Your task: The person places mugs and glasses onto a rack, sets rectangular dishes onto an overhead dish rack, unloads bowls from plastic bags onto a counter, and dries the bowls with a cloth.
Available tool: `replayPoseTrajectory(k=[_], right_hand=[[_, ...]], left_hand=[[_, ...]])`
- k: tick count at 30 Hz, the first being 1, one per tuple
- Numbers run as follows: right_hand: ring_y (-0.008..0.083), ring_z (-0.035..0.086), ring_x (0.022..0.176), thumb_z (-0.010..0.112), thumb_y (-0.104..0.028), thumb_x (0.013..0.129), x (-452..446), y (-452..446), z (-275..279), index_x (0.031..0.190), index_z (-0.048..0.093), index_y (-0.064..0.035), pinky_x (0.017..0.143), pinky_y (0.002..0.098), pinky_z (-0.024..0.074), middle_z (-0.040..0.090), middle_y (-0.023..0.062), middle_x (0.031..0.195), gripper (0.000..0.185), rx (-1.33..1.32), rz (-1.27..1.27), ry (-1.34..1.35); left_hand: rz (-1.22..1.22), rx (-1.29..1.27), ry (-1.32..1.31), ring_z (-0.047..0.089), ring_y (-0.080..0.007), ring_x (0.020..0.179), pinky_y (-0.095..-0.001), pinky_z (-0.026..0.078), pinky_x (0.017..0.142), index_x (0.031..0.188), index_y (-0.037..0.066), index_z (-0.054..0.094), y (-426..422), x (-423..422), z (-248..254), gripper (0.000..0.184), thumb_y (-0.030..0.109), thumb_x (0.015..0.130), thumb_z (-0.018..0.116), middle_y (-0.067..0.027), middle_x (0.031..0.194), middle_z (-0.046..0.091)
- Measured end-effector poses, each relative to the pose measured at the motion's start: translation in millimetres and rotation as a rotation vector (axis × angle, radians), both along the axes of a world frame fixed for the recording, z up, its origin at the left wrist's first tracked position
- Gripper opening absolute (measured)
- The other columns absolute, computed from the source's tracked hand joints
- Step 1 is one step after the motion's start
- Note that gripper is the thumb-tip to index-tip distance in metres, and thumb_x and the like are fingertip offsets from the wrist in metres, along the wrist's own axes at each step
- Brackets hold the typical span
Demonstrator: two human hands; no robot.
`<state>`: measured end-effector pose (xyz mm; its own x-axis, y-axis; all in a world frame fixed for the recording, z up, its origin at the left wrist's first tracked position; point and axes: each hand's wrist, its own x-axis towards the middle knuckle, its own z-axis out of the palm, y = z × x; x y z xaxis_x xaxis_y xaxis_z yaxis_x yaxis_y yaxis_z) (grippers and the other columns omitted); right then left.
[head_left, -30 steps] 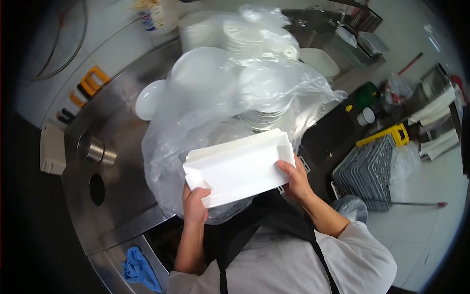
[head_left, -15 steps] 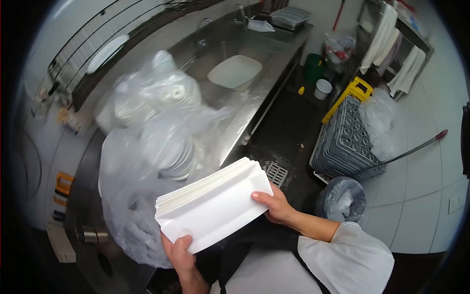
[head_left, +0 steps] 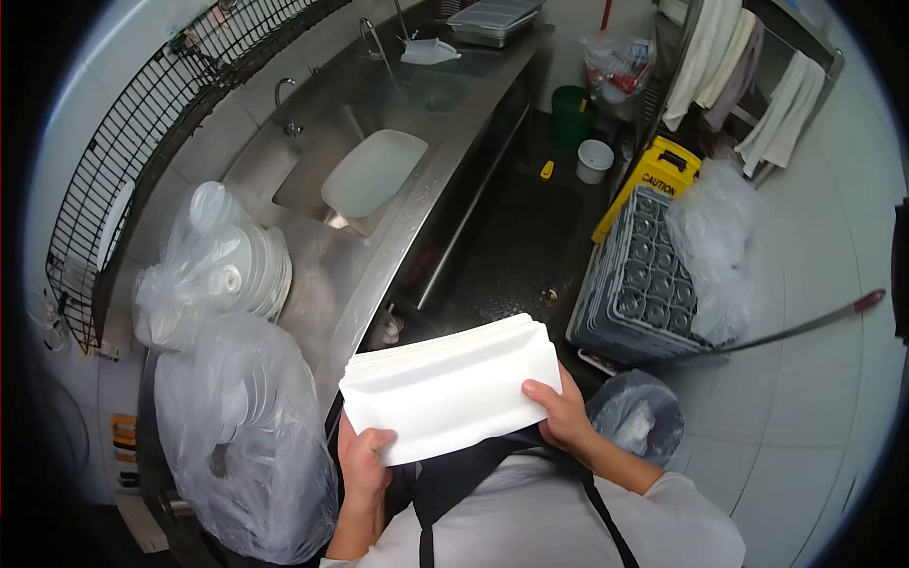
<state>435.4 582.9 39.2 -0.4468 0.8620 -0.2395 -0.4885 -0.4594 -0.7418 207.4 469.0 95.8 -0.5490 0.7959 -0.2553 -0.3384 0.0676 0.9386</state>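
Observation:
Between my two hands is a stack of white rectangular plates (head_left: 454, 393), held in front of my apron and tilted so the top one faces me. My left hand (head_left: 365, 459) grips the near left corner with its thumb over the rim. At the right end, my right hand (head_left: 559, 409) is closed on the stack, thumb on top and fingers hidden underneath. To the left, a clear plastic bag (head_left: 251, 454) covers some white dishes on the steel counter. Behind it stands another bag with stacked round white plates (head_left: 256, 270).
The steel counter (head_left: 417, 204) holds a sink with a white tub (head_left: 374, 175). On the right are grey glass racks (head_left: 620, 284), a yellow caution sign (head_left: 653, 180), a lined bin (head_left: 639, 417) and a long handle (head_left: 805, 327). Buckets (head_left: 595, 161) stand farther back.
My view has turned, and the bagged dishes now sit farther left. The plate stack has come away from the bags, now level in front of my body, still in both hands.

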Motion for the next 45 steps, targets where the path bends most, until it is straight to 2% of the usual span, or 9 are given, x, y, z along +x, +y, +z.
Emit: replayPoseTrajectory(k=[13, 22, 27, 30, 34, 36, 41, 44, 45], right_hand=[[0.0195, 0.055, 0.113, 0.062, -0.011, 0.09, -60.8, 357.9, 31.7, 0.137, 0.043, 0.0024, 0.1, 0.0331, 0.0421, 0.058, 0.0121, 0.122, 0.052, 0.258, -0.14, -0.145], [0.0231, 0.061, 0.11, 0.063, -0.017, 0.087, -170.0, 612.7, 163.3, 0.133, 0.046, 0.0064, 0.096, 0.0361, 0.0482, 0.06, 0.0164, 0.12, 0.054, 0.515, -0.028, 0.086], [0.0221, 0.063, 0.103, 0.065, -0.014, 0.088, -273.4, 770.9, 281.9, 0.119, 0.058, 0.008, 0.091, 0.0345, 0.0493, 0.065, 0.0149, 0.112, 0.039, 0.748, 0.206, 0.318], [0.0245, 0.064, 0.102, 0.068, -0.016, 0.086, -359.1, 874.7, 345.1, 0.114, 0.061, 0.0091, 0.09, 0.0353, 0.0493, 0.065, 0.0176, 0.114, 0.038, 0.812, 0.389, 0.359], [0.0296, 0.061, 0.111, 0.064, -0.019, 0.088, -477.2, 983.7, 360.3, 0.123, 0.055, 0.0083, 0.092, 0.0393, 0.0483, 0.062, 0.0216, 0.12, 0.045, 0.69, 0.641, 0.255], [0.0305, 0.057, 0.118, 0.063, -0.022, 0.089, -492.8, 1001.7, 359.0, 0.128, 0.05, 0.0072, 0.092, 0.0444, 0.0486, 0.06, 0.0221, 0.124, 0.051, 0.595, 0.733, 0.148], [0.033, 0.067, 0.091, 0.062, -0.017, 0.089, -590.0, 1085.6, 334.3, 0.125, 0.052, 0.0052, 0.07, 0.0506, 0.054, 0.063, 0.0216, 0.116, 0.044, 0.528, 0.888, -0.11], [0.0285, 0.067, 0.093, 0.061, -0.018, 0.09, -611.3, 1108.6, 326.8, 0.122, 0.054, 0.0055, 0.067, 0.0501, 0.0518, 0.065, 0.0203, 0.112, 0.041, 0.689, 0.897, -0.345], [0.0362, 0.066, 0.103, 0.065, -0.02, 0.091, -617.9, 1110.3, 323.9, 0.124, 0.057, 0.0079, 0.08, 0.0563, 0.0521, 0.064, 0.0245, 0.118, 0.044, 0.668, 0.87, -0.346]], left_hand=[[-0.056, 0.259, -0.133, 0.056, -0.029, 0.116, -0.036, 0.042, 0.102, 0.136, -0.009, 0.042, 378.0, -67.9, -17.4, 0.071, 0.002, 0.067, 0.051, -0.0184, 0.125, 0.057], [0.199, 0.513, 0.282, 0.06, -0.0299, 0.11, -0.0365, 0.046, 0.099, 0.132, -0.011, 0.046, 580.5, -150.6, 125.7, 0.069, 0.006, 0.065, 0.057, -0.018, 0.122, 0.06], [0.409, 0.575, 0.481, 0.057, -0.0156, 0.075, -0.0303, 0.049, 0.073, 0.072, 0.004, 0.054, 683.2, -221.2, 221.4, 0.008, 0.007, 0.079, 0.057, -0.0061, 0.081, 0.06], [0.401, 0.569, 0.392, 0.06, -0.0187, 0.081, -0.034, 0.052, 0.08, 0.082, 0.004, 0.055, 755.3, -269.3, 262.7, 0.006, 0.01, 0.082, 0.055, -0.0082, 0.088, 0.059], [0.519, 0.39, 0.419, 0.061, -0.0329, 0.104, -0.0485, 0.051, 0.092, 0.124, -0.006, 0.047, 839.7, -329.7, 298.1, 0.047, 0.014, 0.082, 0.054, -0.02, 0.114, 0.057], [0.56, 0.303, 0.345, 0.058, -0.0377, 0.111, -0.0548, 0.048, 0.097, 0.13, -0.007, 0.04, 876.2, -355.4, 298.8, 0.054, 0.014, 0.081, 0.052, -0.0237, 0.119, 0.055], [0.648, 0.192, -0.044, 0.058, -0.0402, 0.112, -0.0591, 0.047, 0.099, 0.133, -0.005, 0.037, 944.4, -385.6, 279.3, 0.054, 0.012, 0.083, 0.047, -0.0265, 0.123, 0.054], [0.631, 0.124, -0.113, 0.059, -0.0382, 0.113, -0.0573, 0.049, 0.095, 0.132, -0.004, 0.039, 964.4, -406.7, 260.5, 0.051, 0.014, 0.084, 0.046, -0.025, 0.126, 0.054], [0.672, 0.078, -0.097, 0.059, -0.0357, 0.114, -0.0561, 0.048, 0.094, 0.13, -0.003, 0.041, 970.7, -410.5, 256.5, 0.049, 0.014, 0.085, 0.047, -0.0242, 0.127, 0.054]])
